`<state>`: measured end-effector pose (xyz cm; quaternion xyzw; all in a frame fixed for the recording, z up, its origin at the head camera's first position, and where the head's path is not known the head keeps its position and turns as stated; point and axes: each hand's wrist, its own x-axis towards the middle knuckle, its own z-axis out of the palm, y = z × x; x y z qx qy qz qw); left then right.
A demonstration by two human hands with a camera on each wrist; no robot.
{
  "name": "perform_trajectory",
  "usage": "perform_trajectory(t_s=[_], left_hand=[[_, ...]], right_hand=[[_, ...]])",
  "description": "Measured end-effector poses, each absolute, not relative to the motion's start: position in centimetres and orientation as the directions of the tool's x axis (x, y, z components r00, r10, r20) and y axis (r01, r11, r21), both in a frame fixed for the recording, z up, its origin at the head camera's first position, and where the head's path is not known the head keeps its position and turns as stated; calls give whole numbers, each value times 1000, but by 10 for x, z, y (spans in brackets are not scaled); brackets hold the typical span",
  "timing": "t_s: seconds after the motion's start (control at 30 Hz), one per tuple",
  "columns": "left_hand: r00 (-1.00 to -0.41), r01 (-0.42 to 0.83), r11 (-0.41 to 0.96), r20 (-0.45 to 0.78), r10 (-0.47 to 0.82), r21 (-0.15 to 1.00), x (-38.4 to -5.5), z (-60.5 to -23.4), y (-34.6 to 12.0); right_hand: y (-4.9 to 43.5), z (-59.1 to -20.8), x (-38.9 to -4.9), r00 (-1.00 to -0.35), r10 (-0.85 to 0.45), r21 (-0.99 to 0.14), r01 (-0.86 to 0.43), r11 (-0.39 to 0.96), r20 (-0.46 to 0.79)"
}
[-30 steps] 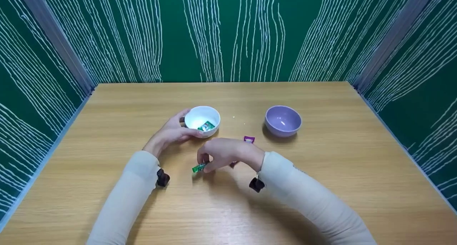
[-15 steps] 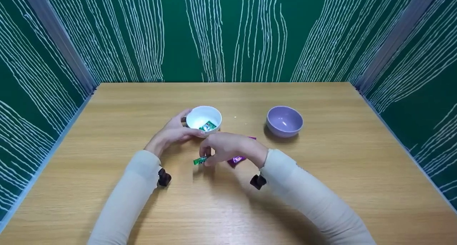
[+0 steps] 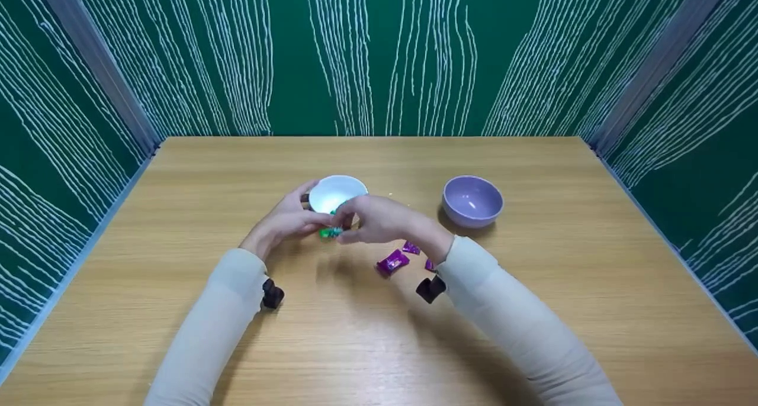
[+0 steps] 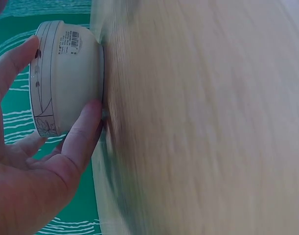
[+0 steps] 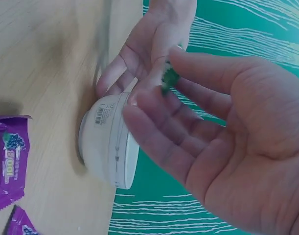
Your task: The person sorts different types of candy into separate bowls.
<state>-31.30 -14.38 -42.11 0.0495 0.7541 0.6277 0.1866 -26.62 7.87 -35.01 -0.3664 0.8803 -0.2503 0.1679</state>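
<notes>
My left hand (image 3: 284,219) holds the white bowl (image 3: 334,188) by its left side, thumb along the near wall. In the left wrist view the fingers spread round the bowl (image 4: 73,83), which stands on the table and shows a barcode label and a thin line pattern. A green-wrapped candy (image 3: 329,232) is pinched between the thumb and fingertips of my right hand (image 3: 382,219), raised right by the bowl's near rim. In the right wrist view this candy (image 5: 170,77) is blurred and overlaps the left hand. The right hand hides part of the bowl's inside.
Several purple-wrapped candies (image 3: 392,263) lie on the wooden table (image 3: 367,347) below the right wrist. A purple bowl (image 3: 472,202) stands to the right of the white one. Green walls (image 3: 379,57) with white lines close off the back and sides.
My right hand has lifted the green candy from low over the table up towards the white bowl. More of the purple candies have come into sight. The left hand keeps its grip on the bowl.
</notes>
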Motion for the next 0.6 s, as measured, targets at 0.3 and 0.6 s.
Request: perform_trajectory(t_s=[0.3,0.6], left_hand=[[-927,-152,220,-216,306,964,-313,-422,-144],[-929,-140,178,-191,316,974,-314,-424,-143]], right_hand=[[78,-363,-277,-794,-607,-680,-428,596,-32],[81,-371,-289,-868,-497,-780,-322,537,16]])
